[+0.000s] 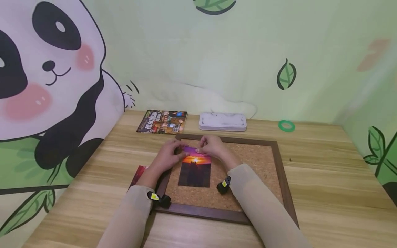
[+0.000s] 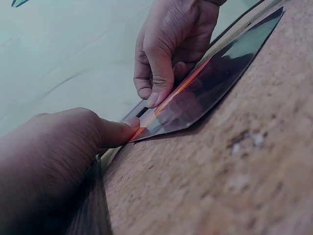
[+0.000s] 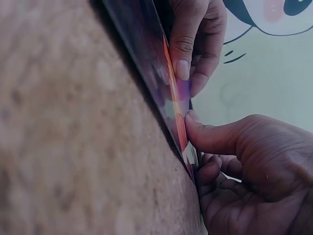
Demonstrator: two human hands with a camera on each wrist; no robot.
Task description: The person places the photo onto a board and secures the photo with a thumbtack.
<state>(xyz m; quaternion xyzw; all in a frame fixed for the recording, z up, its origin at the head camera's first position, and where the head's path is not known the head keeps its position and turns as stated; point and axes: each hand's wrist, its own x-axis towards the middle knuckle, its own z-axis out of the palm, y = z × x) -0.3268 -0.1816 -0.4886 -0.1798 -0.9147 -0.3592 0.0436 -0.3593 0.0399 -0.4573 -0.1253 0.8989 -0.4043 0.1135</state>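
Note:
A sunset photo print (image 1: 194, 174), purple and orange at the top and dark below, lies over the cork board (image 1: 245, 172) left of its middle. My left hand (image 1: 167, 156) pinches its upper left corner, thumb on the face. At the upper right corner my right hand (image 1: 214, 147) pinches the edge between thumb and curled fingers. In the left wrist view the print (image 2: 195, 103) stands slightly off the cork along its near edge. The right wrist view shows both thumbs on the coloured top strip; what lies under the print there is hidden.
A dark brown frame (image 1: 204, 212) surrounds the cork. Behind it are a comic-style booklet (image 1: 162, 121), a pale tin case (image 1: 222, 122) and a green tape roll (image 1: 286, 126). A red item (image 1: 136, 176) shows partly under the left forearm. Walls stand behind and at both sides.

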